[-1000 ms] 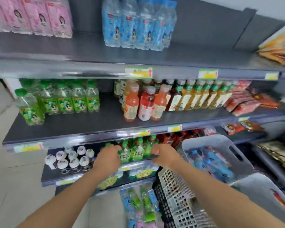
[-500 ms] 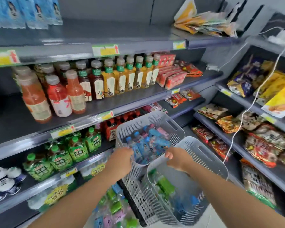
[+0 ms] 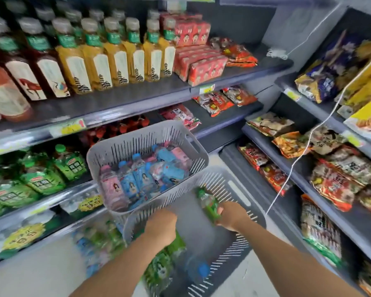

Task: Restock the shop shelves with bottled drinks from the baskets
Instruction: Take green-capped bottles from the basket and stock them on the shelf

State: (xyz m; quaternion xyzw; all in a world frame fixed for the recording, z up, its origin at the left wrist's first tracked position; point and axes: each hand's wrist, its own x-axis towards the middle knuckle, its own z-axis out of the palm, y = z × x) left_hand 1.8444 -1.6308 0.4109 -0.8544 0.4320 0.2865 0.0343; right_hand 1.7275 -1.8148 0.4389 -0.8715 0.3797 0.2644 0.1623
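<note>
Head view, one view only. Near basket point(image 3: 240, 189), grey slotted plastic, is the landmark. Right hand point(image 3: 231, 215), inside the basket at its right wall, is closed around the body of one green-capped bottle point(image 3: 208, 205), cap pointing up and away. Left hand point(image 3: 161, 229), over the basket's left rim, is curled down onto green-labelled bottles point(image 3: 159, 269); whether it has actually gripped one I cannot tell. Also in the basket: one blue-capped bottle point(image 3: 198, 273) below the hands; the rest are too blurred to count. Far basket point(image 3: 141, 136), just beyond and touching, holds blue-labelled and pink-labelled bottles point(image 3: 137, 181), roughly ten, piled loose. Handling, as judged: small filled plastic bottles, moderately heavy for their size, stiff while sealed, film labels smooth and likely a little slippery; best taken around the mid-body or at the neck under the cap, one per hand. Matching green-labelled stock point(image 3: 41, 179) stands on the shelf left of the baskets.
</note>
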